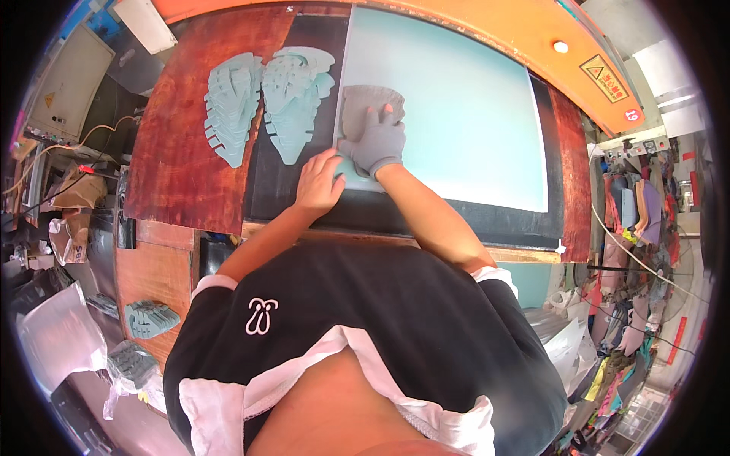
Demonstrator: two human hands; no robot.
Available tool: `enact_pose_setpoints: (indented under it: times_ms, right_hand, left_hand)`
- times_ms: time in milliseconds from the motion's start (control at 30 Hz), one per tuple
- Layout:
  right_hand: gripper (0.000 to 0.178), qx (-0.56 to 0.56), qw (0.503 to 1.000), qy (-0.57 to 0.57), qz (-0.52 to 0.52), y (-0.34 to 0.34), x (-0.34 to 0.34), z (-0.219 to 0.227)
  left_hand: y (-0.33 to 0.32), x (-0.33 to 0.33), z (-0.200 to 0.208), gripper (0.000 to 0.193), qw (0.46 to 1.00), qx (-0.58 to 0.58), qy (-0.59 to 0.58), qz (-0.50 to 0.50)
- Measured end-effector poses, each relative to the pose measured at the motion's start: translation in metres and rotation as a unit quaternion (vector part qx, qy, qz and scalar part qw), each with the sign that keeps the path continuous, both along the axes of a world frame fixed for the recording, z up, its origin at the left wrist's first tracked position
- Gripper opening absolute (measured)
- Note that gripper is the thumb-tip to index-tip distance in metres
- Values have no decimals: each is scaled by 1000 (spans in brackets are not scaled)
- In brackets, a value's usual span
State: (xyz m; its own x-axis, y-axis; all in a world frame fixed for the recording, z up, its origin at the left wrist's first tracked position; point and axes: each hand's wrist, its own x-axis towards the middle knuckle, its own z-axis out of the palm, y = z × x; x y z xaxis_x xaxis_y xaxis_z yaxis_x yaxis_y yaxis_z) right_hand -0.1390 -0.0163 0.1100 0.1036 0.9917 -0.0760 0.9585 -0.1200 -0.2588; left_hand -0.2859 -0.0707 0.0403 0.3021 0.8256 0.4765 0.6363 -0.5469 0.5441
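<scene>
A pale green sheet (464,114) lies on a black board (487,218) in front of me. My right hand (378,144), in a grey glove with bare fingertips, rests on a grey-brown flat shape with a wavy edge (360,97) at the sheet's left side. Its fingers stretch over that shape, with the thumb out to the left. My left hand (318,185) is bare, its fingers apart, touching the sheet's near left corner beside a small darker green area (348,169). What lies under the right palm is hidden.
Two piles of cut green pieces, a left pile (232,102) and a right pile (293,99), lie left of the sheet. An orange machine beam (502,34) crosses beyond the table. More cut pieces (150,319) sit on a lower wooden surface at left. Coloured offcuts (639,213) hang at right.
</scene>
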Motion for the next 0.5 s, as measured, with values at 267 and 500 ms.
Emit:
enact_pose_setpoints:
  times_ms: [267, 500]
  right_hand:
    - [74, 130, 943, 307, 5, 12, 17, -18]
    - [62, 198, 928, 315, 12, -6, 127, -30]
  left_hand:
    - [12, -21, -19, 26, 1000, 9, 13, -21]
    - [9, 0, -13, 27, 1000, 16, 12, -15]
